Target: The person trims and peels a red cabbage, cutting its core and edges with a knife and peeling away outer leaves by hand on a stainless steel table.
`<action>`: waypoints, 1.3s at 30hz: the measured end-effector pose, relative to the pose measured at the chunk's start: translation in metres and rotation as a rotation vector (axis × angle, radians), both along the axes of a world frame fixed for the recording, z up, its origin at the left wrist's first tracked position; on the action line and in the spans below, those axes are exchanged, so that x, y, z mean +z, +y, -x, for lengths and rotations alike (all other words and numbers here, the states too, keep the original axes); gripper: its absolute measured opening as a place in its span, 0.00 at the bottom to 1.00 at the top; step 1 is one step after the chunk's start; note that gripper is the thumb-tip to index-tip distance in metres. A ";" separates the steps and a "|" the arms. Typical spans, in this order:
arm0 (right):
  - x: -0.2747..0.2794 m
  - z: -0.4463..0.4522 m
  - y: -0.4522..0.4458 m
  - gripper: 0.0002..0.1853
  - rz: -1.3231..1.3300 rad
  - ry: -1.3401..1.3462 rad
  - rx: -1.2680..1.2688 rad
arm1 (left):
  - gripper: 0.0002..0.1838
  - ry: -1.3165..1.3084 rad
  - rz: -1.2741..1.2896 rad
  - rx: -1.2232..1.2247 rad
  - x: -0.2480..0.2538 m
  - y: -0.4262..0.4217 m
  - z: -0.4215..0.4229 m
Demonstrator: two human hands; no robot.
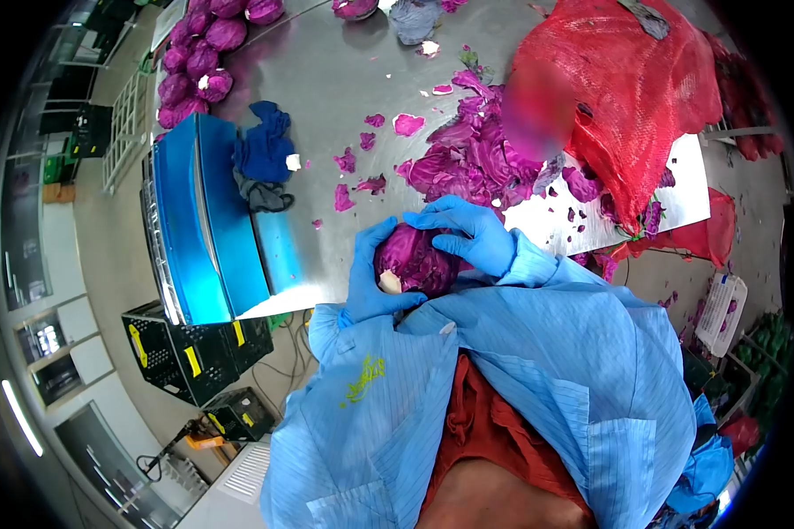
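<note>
A red cabbage (406,256) is held close to my body at the front edge of the metal table. My left hand (368,280), in a blue glove, cups its left side and underside, beside a pale cut stem. My right hand (469,234), also gloved in blue, rests its fingers over the cabbage's top right. Just beyond lies a heap of loose purple leaves (463,145). To the right, a red mesh sack (631,106) lies on the table, with a blurred patch at its left side.
Whole red cabbages (205,57) are piled at the back left. A blue box-shaped machine (212,212) stands on the left, with a dark blue cloth (265,145) beside it. Black crates (190,348) and cables are on the floor. A white basket (722,313) is at right.
</note>
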State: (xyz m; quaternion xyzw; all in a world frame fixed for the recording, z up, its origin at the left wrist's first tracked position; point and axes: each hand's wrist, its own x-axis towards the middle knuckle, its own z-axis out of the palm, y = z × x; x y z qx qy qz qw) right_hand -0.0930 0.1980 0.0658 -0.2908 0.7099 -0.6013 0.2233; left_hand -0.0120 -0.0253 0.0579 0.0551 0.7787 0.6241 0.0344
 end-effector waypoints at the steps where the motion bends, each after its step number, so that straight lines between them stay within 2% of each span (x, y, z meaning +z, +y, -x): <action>1: -0.008 -0.003 -0.002 0.21 0.112 -0.134 -0.038 | 0.58 -0.005 0.010 0.012 -0.002 0.001 -0.002; 3: -0.021 -0.008 -0.008 0.15 0.334 -0.403 -0.116 | 0.58 -0.005 0.040 0.019 -0.002 0.001 -0.003; 6: -0.013 0.006 0.001 0.11 0.227 -0.325 -0.031 | 0.59 -0.003 0.062 0.008 0.002 0.003 0.001; 9: 0.012 0.014 0.009 0.13 0.024 0.008 0.035 | 0.59 -0.006 0.065 0.007 0.004 0.002 0.003; 12: 0.021 0.007 0.017 0.12 0.041 0.171 0.055 | 0.58 0.029 0.142 0.047 0.004 0.001 0.005; 13: 0.014 0.003 0.016 0.11 0.025 0.575 0.058 | 0.58 0.027 0.156 0.073 0.003 0.000 0.006; 16: 0.025 -0.017 0.013 0.14 0.002 0.326 0.188 | 0.57 0.043 0.250 0.190 -0.002 0.005 0.010; 17: 0.036 -0.022 0.012 0.15 0.063 0.339 0.233 | 0.56 0.051 0.292 0.240 -0.003 0.007 0.010; 18: 0.034 -0.030 0.009 0.17 -0.019 0.096 0.229 | 0.56 0.046 0.268 0.275 -0.007 0.006 0.010; 20: 0.029 -0.028 0.010 0.17 0.072 0.129 0.129 | 0.55 0.041 0.216 0.337 -0.019 0.002 0.013; 22: 0.022 -0.011 0.014 0.18 0.083 0.300 -0.098 | 0.55 0.009 0.123 0.367 -0.028 -0.001 0.010; 23: 0.022 -0.007 0.015 0.24 -0.070 0.247 -0.229 | 0.54 -0.003 0.073 0.375 -0.033 -0.002 0.010; 24: 0.029 0.003 0.014 0.30 -0.098 0.187 -0.256 | 0.54 -0.016 0.021 0.384 -0.034 -0.002 0.010; 26: 0.023 0.012 0.007 0.34 -0.228 0.255 -0.233 | 0.54 -0.027 0.005 0.376 -0.036 0.001 0.009; 29: 0.023 0.007 -0.015 0.34 -0.357 0.122 -0.042 | 0.53 -0.015 0.030 0.365 -0.034 0.012 0.014; 30: 0.014 0.004 -0.024 0.34 -0.304 0.231 -0.040 | 0.53 -0.008 0.048 0.364 -0.033 0.015 0.015; 32: 0.008 -0.002 -0.030 0.32 -0.372 0.177 -0.007 | 0.52 0.018 0.022 0.389 -0.039 0.017 0.015; 34: -0.006 -0.003 -0.031 0.30 -0.311 0.200 -0.026 | 0.51 -0.008 -0.025 0.397 -0.040 0.017 0.013; 37: -0.020 -0.007 -0.033 0.27 -0.260 0.202 -0.053 | 0.51 0.046 0.125 0.388 -0.036 0.017 0.014; 39: -0.021 -0.008 -0.034 0.25 -0.236 0.208 -0.080 | 0.52 0.038 0.105 0.398 -0.037 0.019 0.013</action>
